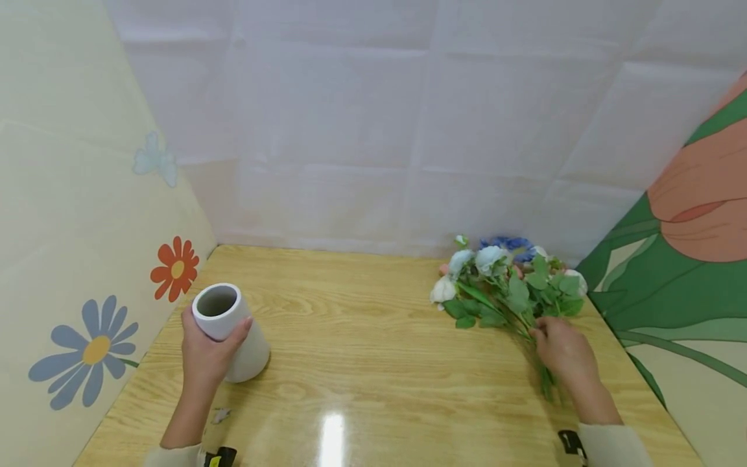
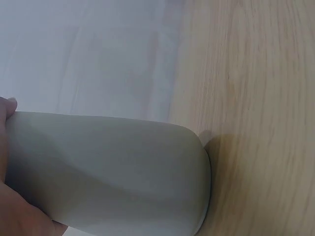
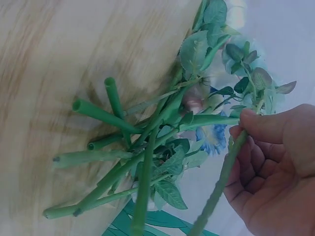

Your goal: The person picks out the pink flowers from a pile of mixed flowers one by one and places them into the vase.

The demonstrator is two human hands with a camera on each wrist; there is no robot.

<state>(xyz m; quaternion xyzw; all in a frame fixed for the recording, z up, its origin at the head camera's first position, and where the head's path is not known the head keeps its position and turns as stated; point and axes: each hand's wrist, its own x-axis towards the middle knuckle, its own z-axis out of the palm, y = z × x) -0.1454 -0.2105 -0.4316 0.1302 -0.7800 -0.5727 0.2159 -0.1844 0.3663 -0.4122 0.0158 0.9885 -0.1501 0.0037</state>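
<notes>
A white vase (image 1: 248, 347) stands upright at the left of the table, its mouth facing up. My left hand (image 1: 205, 350) grips it near the rim, thumb and fingers around opposite sides; the left wrist view shows the vase (image 2: 108, 167) with its base on the wood. At the right lies a bunch of flowers (image 1: 513, 285) with white, pale blue and deep blue blooms. My right hand (image 1: 563, 347) is at its stems. In the right wrist view, thumb and forefinger of the right hand (image 3: 280, 162) pinch one green stem (image 3: 219, 189), with several other stems (image 3: 118, 172) beside it.
The wooden table (image 1: 373, 350) lies between the vase and the flowers. A pale cloth wall (image 1: 350, 130) rises behind it. Flower-printed panels stand at the left (image 1: 58, 227) and right (image 1: 688, 259). A small grey mark (image 1: 221, 416) shows near the left forearm.
</notes>
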